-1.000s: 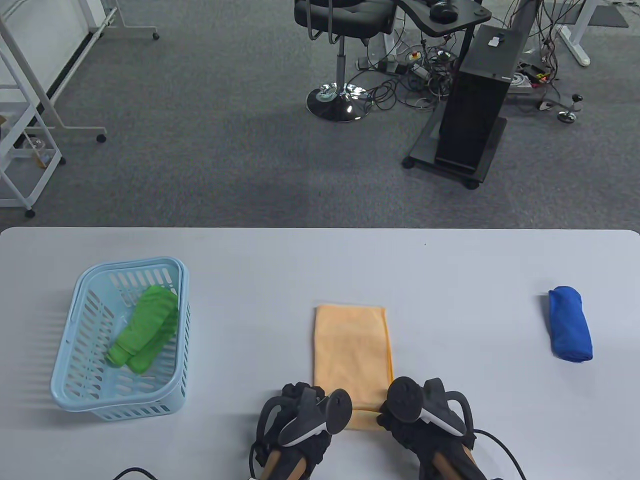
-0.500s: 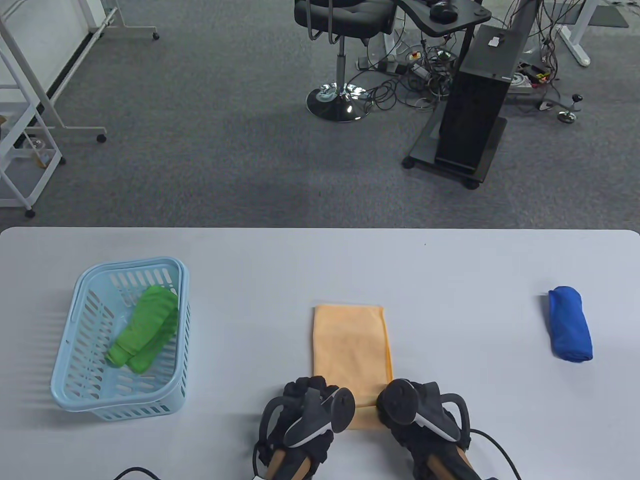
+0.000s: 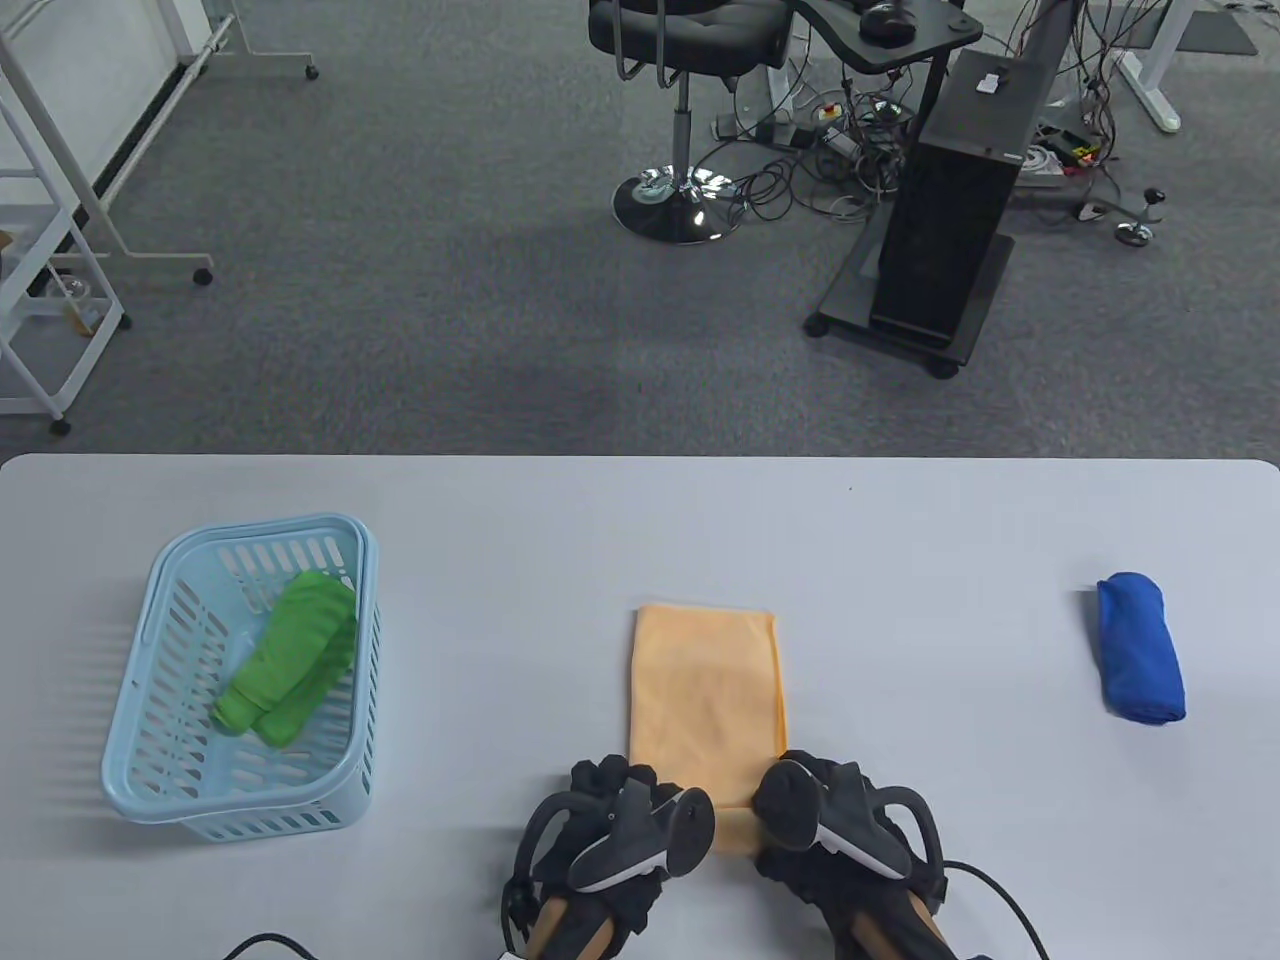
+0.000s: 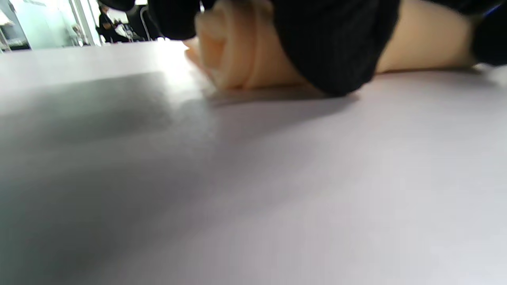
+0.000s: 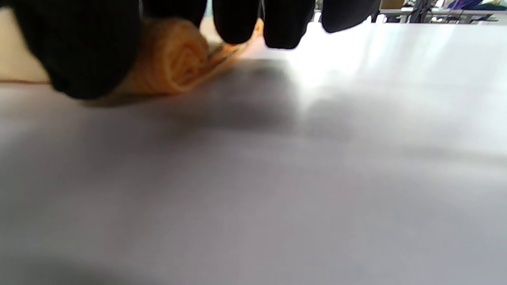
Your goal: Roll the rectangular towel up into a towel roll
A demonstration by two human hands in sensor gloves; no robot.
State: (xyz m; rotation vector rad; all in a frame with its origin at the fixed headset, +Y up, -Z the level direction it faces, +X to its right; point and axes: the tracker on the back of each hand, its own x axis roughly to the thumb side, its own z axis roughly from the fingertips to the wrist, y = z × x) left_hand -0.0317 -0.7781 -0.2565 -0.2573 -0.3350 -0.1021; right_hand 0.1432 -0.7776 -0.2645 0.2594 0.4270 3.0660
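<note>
Lying lengthwise at the near middle of the table, the orange towel, with its near end being wound into a tight coil whose spiral layers are showing in both wrist views. Creeping farther from the near edge than a second ago, that coil, and swallowing a little more of the flat cloth; shifting slightly too, the far edge, now sitting a touch right of where it lay half a second back. Judging from this: rolling under way but early, most of the length still flat ahead.

Curling over the coil's left end, the left hand, fingers draped on top and pressing it down. Gripping the right end, the right hand, thumb below and fingertips arched over the top. Advancing together compared with earlier, both hands.

Staying put: the light blue basket at far left holding a green rolled towel, and a blue rolled towel well apart at far right.
</note>
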